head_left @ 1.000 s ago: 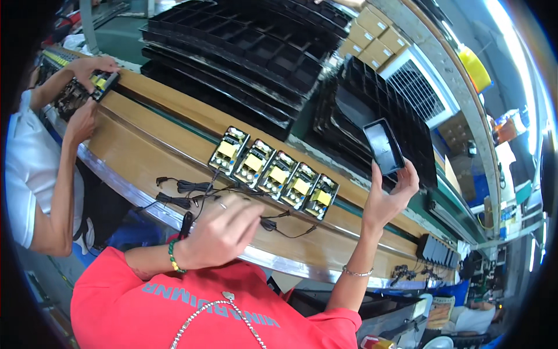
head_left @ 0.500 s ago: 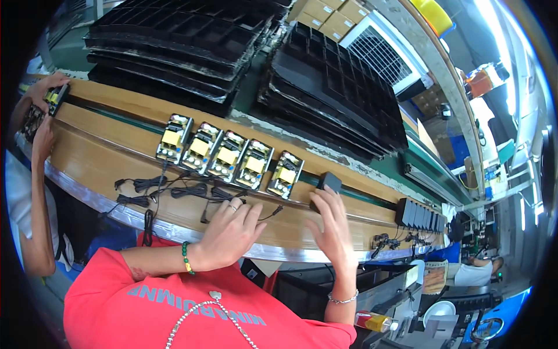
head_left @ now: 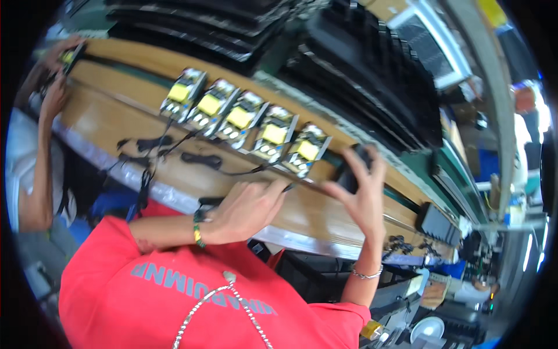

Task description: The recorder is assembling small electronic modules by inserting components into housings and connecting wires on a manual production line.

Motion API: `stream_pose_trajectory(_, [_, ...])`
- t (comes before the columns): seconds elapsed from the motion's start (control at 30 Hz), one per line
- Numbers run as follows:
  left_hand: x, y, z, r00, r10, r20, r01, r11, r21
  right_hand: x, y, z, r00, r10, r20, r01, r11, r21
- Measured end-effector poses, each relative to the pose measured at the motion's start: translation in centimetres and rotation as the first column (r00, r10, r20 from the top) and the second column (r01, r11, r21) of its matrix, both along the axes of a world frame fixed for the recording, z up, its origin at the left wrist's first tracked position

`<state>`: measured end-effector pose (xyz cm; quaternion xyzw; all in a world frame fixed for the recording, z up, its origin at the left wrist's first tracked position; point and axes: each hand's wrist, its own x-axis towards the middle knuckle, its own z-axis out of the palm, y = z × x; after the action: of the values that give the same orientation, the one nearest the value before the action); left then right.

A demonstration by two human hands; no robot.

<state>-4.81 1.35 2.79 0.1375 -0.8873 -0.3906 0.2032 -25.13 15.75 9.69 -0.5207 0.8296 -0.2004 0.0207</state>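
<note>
My right hand (head_left: pixel 365 195) has its thumb and fingers around a black plastic adapter case (head_left: pixel 349 176) at the right end of a row of circuit boards. My left hand (head_left: pixel 250 210) is closed in front of the row, with a small black cable end (head_left: pixel 288 188) at its fingertips. A dark part (head_left: pixel 210 201) shows beside that wrist, too blurred to make out fully. Several open power supply boards (head_left: pixel 240 118) with yellow transformers stand side by side along the line. Black coiled cables (head_left: pixel 200 160) lie on the near side, left of my left hand.
Stacked black trays (head_left: pixel 366 75) stand beyond the brown work surface (head_left: pixel 104 84). More black cases (head_left: pixel 437 224) and coiled cables (head_left: pixel 401 245) are farther right. At the far left a co-worker's hands (head_left: pixel 57 87) hold a board.
The view has shifted, and the scene is blurred. My left hand has closed and risen toward the boards, with a cable end at its fingertips. My right hand now wraps around the black case.
</note>
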Motion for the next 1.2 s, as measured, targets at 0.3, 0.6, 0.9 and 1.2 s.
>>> stream_pose_trajectory(0.3, [-0.8,-1.0,2.0,0.998,-0.053,0.023,0.04,0.921,0.387,-0.6,-8.4,-1.0,0.975,0.151,0.161,-0.087,0.933,-0.349])
stream_pose_trajectory(0.6, [0.1,-1.1,1.9,0.998,-0.006,0.055,-0.014,0.93,0.367,0.1,-9.1,-2.8,0.922,0.243,0.301,-0.109,0.91,-0.4])
stream_pose_trajectory(0.9, [-0.1,-0.7,3.1,0.985,-0.016,0.173,-0.104,0.745,0.659,0.3,-9.0,-3.1,0.927,0.246,0.283,-0.103,0.893,-0.439])
stream_pose_trajectory(1.2, [-0.4,0.5,3.1,0.99,0.039,0.137,-0.118,0.761,0.638,0.4,-8.8,-3.1,0.921,0.24,0.305,-0.081,0.887,-0.454])
